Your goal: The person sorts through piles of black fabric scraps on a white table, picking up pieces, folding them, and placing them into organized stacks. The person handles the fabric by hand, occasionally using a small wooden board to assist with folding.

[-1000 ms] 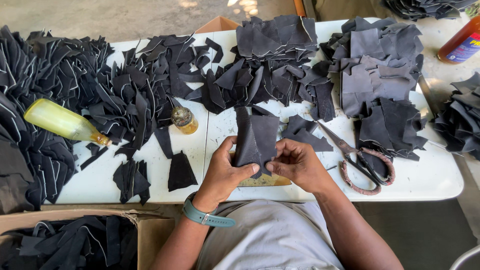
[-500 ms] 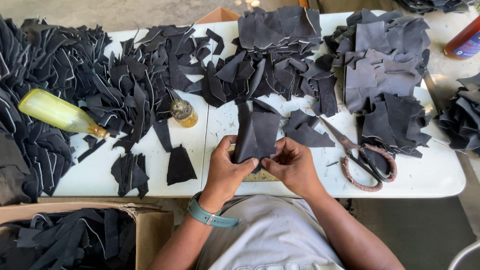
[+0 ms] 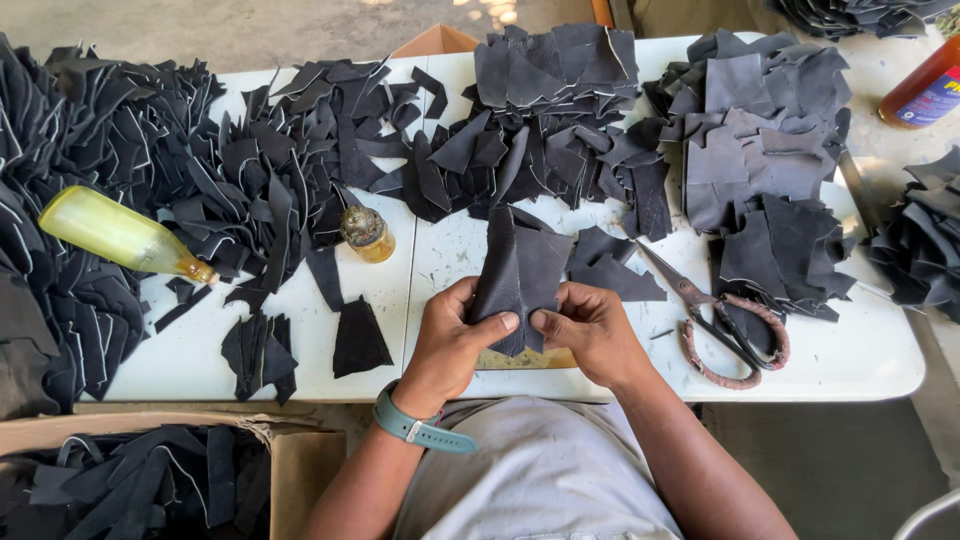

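My left hand (image 3: pixel 455 345) and my right hand (image 3: pixel 590 330) both pinch the lower edge of a dark leather piece (image 3: pixel 520 270), held upright over the near edge of the white table (image 3: pixel 850 365). The thumbs nearly meet at its middle fold. A teal watch sits on my left wrist. A tan flat piece (image 3: pixel 525 358) lies on the table under my hands. Scissors (image 3: pixel 725 330) with wrapped handles lie just right of my right hand.
Piles of black leather cutouts (image 3: pixel 300 170) cover the far and left table; grey stacks (image 3: pixel 760 130) sit at right. A yellow bottle (image 3: pixel 120 235) lies left, a small amber jar (image 3: pixel 367 232) stands centre. A cardboard box (image 3: pixel 150 480) of scraps is lower left; an orange bottle (image 3: pixel 920 90) far right.
Both hands stay on the same leather piece, shifting their pinch slightly along its lower edge. Nothing else on the table has moved.
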